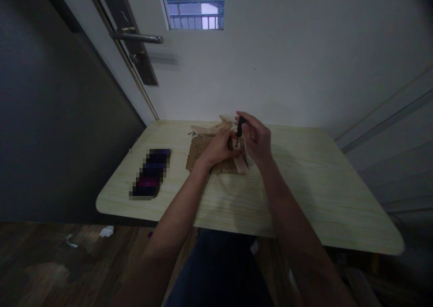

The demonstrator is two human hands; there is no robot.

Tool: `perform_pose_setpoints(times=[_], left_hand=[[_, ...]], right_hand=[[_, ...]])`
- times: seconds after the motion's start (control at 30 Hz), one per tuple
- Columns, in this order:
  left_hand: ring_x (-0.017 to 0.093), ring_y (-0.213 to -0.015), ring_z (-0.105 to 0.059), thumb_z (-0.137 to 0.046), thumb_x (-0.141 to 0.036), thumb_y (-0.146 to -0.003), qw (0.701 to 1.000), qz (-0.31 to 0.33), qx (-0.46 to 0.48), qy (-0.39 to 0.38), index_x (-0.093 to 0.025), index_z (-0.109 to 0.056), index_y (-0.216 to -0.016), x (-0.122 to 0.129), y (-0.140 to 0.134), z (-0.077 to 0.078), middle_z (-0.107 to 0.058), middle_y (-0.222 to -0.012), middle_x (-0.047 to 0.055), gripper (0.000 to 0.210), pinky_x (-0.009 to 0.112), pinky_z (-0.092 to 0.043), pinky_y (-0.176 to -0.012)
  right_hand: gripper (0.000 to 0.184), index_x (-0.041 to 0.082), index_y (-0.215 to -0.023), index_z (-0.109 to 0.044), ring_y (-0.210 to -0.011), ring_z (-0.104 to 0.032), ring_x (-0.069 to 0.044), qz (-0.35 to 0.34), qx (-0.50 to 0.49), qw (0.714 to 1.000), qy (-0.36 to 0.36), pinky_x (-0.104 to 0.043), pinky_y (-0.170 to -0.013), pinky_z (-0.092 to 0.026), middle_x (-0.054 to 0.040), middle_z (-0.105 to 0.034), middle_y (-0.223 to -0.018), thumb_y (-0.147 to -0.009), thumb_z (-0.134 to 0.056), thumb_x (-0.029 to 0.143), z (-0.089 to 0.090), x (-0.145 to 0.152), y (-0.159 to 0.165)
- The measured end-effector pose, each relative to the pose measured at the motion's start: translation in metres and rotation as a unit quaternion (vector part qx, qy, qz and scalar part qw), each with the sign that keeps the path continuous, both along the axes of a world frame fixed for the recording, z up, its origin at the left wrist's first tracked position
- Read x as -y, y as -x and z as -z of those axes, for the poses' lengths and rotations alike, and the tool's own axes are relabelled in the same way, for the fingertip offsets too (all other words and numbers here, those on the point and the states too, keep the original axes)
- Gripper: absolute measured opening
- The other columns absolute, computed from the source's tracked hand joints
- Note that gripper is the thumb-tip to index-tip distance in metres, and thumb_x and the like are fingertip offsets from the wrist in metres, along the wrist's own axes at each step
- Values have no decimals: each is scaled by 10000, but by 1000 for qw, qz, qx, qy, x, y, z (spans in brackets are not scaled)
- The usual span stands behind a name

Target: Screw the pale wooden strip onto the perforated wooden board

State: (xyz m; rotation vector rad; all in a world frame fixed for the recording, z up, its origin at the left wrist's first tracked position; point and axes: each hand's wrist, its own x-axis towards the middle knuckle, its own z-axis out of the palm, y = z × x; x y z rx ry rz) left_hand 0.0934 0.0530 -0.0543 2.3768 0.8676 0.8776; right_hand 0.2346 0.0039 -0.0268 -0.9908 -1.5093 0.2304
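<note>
My right hand [257, 137] grips the black handle of a screwdriver [241, 125], held upright with its shaft pointing down. Under it, what looks like a screw stands on a pale wooden strip [240, 165]. The strip lies along the right side of a brown cardboard piece [221, 166] with small dark holes at its left. My left hand [219, 148] presses on the strip, thumb on the near side of the screwdriver and fingers on the far side. Parts of the strip and cardboard are hidden under this hand.
Behind the cardboard lie several loose wooden strips [202, 130] and a few small screws or nails [191, 134]. A phone-like dark object [150, 174], blurred out, rests on the table [304, 185] at left. A white door [287, 72] with a metal handle [138, 37] rises behind.
</note>
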Motion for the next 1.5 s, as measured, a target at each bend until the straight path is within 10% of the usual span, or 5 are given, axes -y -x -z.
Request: perform_pose_setpoints(times=[0.43,0.8,1.27,1.5], left_hand=[[255,-981,-565,-773,-364,-721,1000,11,9,-8,-162,-549,-996,-1,0,2,-599,-1089,106,408,416,-475,-882],[265,-994,-568,-760,-347,-721,1000,6,8,-6,-156,-545,-974,0,0,1,-602,-1066,107,383,408,-472,-877],[279,-1018,-565,-790,-395,-716,1000,14,12,-22,-156,-547,-972,-1,1,2,-591,-1084,115,427,433,-468,-905],[268,-1024,-571,-788,-321,-712,1000,10,17,-7,-157,-541,-956,0,1,0,-601,-1083,105,384,418,-480,-907]], right_hand=[[280,254,-980,-617,-706,-644,-126,109,-26,993,-24,-260,-607,-581,-2,-666,-881,-792,-689,449,4,-7,2],[423,234,-1244,-608,-1111,-679,-207,30,12,999,-20,-342,-865,-605,-89,-692,-1227,-933,-465,483,3,-2,-2],[295,281,-1048,-623,-690,-625,-118,122,-39,991,-27,-216,-521,-557,-7,-658,-898,-810,-672,448,13,-11,-4],[370,270,-1224,-579,-1016,-698,-184,45,-17,999,-9,-340,-850,-610,-63,-684,-1184,-934,-473,474,10,-3,0]])
